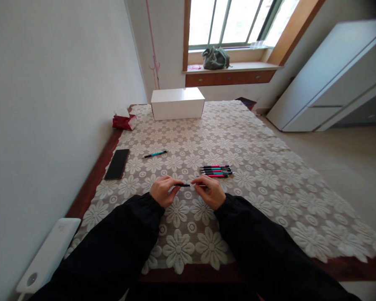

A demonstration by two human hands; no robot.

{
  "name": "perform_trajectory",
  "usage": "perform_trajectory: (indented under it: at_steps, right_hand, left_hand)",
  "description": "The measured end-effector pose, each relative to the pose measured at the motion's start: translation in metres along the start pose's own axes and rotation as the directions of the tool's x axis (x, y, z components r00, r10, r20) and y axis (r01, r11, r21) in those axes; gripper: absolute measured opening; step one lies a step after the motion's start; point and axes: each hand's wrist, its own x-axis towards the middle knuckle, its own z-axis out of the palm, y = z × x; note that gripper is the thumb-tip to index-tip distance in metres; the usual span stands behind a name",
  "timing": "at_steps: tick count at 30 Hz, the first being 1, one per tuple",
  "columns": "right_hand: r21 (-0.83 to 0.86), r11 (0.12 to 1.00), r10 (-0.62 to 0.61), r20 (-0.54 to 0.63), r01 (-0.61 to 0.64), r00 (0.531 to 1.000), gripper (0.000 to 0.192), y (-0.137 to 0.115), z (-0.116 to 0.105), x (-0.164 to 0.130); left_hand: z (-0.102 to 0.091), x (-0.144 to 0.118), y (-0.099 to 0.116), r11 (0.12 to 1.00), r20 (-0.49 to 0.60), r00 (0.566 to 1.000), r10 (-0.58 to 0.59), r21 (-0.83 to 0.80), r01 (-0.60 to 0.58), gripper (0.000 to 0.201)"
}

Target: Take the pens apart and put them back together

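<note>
I see a thin black pen held level between both hands, just above the lace cloth that covers the surface, near its front edge. My left hand is pinching the dark barrel end, fingers curled over it. My right hand is pinching the other end, where a thin pale tip or refill seems to stick out; too small to tell which. Both hands are closed on the pen, not spread.

Handling, as I judge it: light, stiff, narrow, smooth plastic, so it could roll or slip in the fingers. Best held by fingertip pinch on the barrel near each end. If that pale piece is a refill it would be the weak, bendy part, so grip the barrel rather than it.

Just beyond my right hand lies a row of pens, pink and black, side by side and touching. Further left a single teal pen lies apart. A dark phone sits at the left edge of the cloth. At the far end a white box, and a red tissue pack beside it. A white device sits near left, off the cloth
</note>
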Motion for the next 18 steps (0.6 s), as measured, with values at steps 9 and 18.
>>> perform_trajectory:
  at_steps: [9,18]
  right_hand:
    - [0.235,0.962,0.146,-0.012,-0.139,0.989,0.022,0.017,0.006,-0.004]
    - [0.297,0.941,0.159,0.028,-0.160,0.987,0.024,0.012,0.004,-0.003]
  left_hand:
    - [0.000,0.000,0.001,1.000,-0.031,0.999,-0.010,-0.023,0.009,0.018]
    - [0.001,-0.001,-0.002,0.999,-0.044,0.999,-0.010,-0.033,0.009,0.018]
